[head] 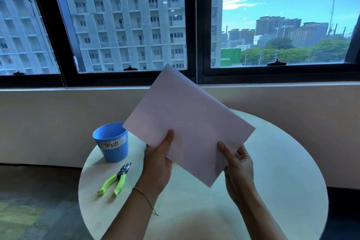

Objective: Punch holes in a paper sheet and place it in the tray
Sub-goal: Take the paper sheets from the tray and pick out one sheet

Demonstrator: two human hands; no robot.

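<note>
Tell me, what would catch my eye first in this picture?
A pale paper sheet fills the middle, held tilted above a round white table by the left hand and the right hand, thumbs on its near face. On the table's left side stand a blue cup labelled Trash and, nearer the person, a green-handled hole punch. Behind, big windows show a tall apartment block.

The cup [112, 142] stands on the table [282, 171] behind the punch [115, 180], left of the held sheet [189, 122].
</note>
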